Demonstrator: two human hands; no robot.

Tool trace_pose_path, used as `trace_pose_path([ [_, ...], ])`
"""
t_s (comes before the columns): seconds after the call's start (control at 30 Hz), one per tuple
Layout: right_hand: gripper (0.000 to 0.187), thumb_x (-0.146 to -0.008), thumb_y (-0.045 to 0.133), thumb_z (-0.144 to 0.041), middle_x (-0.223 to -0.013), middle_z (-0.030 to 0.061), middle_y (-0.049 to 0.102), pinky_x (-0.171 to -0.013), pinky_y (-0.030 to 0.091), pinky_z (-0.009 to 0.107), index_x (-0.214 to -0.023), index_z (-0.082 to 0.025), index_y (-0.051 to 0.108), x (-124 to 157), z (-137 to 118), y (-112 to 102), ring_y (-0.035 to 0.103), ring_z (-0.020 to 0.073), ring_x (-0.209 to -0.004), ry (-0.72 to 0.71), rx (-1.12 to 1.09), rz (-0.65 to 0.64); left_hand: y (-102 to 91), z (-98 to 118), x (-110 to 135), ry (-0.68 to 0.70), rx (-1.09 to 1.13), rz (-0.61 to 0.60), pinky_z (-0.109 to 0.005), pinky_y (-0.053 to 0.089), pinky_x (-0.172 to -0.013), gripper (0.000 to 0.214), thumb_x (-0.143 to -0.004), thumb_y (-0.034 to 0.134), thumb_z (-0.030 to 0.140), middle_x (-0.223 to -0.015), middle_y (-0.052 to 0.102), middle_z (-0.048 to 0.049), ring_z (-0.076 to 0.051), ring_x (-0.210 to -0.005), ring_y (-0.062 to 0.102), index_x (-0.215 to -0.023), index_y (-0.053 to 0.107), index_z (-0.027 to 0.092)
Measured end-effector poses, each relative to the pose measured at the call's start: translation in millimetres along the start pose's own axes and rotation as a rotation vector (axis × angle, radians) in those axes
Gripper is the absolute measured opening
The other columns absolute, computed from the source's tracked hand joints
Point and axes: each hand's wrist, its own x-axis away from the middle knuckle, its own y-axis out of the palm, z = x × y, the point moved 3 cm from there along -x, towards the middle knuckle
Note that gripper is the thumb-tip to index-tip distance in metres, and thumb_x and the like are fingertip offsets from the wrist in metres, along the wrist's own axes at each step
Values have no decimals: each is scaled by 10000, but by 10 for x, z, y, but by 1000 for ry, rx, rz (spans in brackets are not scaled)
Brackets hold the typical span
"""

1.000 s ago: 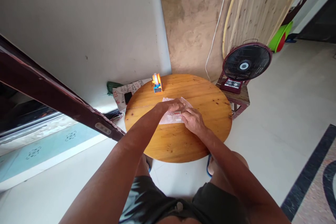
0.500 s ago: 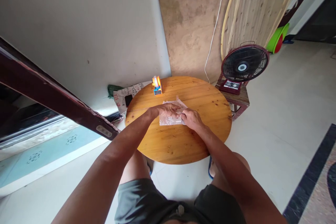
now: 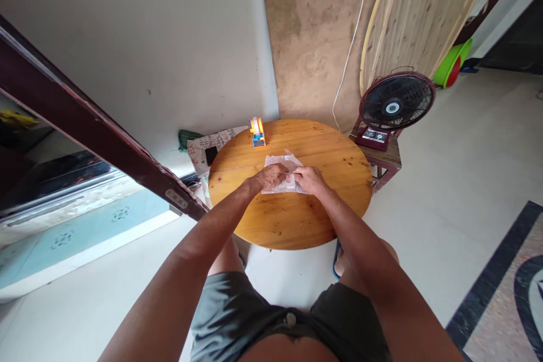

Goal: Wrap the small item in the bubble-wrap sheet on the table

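A clear, pinkish sheet of bubble wrap [image 3: 275,188] lies on the round wooden table [image 3: 280,226], partly covered by both hands. My left hand [image 3: 274,175] is on its left part, fingers curled and pinching the plastic. From the right, my right hand [image 3: 311,180] grips the wrap with thumb and fingers pressed together. The fingertips of the two hands are close to each other over the middle of the wrap. Anything inside the wrap is too small to make out. An orange and blue tape dispenser [image 3: 257,133] stands behind, near the table's far edge.
A fan [image 3: 396,104] stands on a wooden stool [image 3: 384,161] to the right. Left of the table, a dark phone [image 3: 211,155] rests on a printed sack [image 3: 199,150]. Boards lean on the wall behind, with a white cable [image 3: 348,51] hanging there.
My left hand's fingers, stretched out over the wrap before, are now curled in. The right hand keeps its grip. The whole view has shifted slightly.
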Motion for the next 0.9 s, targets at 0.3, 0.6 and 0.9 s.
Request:
trace_pose_path([
  [0.3,255,-940,571,-328,-913,12,791,-714,409,241,-891,-244,807,-40,7,26,667,152,-831,-57,-12,32,817,229,751,173,-506,292,-528,165,-1298,634,-978,490,388,-1652,318,-188,-344,-1581,171,-1530,407,88],
  [0.6,246,-944,599,-353,-1035,40,797,-786,467,242,-981,-239,814,-82,14,-13,706,184,-939,-32,-25,-27,839,103,607,156,-575,323,-531,201,-1289,699,-944,545,380,-1634,338,-206,-357,-1557,242,-1546,372,70],
  [0.9,404,-874,720,-386,-1164,60,770,-945,533,301,-1237,-209,718,70,362,28,713,217,-1065,77,-298,107,880,119,643,105,-620,305,-493,186,-1298,732,-945,538,408,-1664,291,-178,-329,-1575,195,-1571,338,86],
])
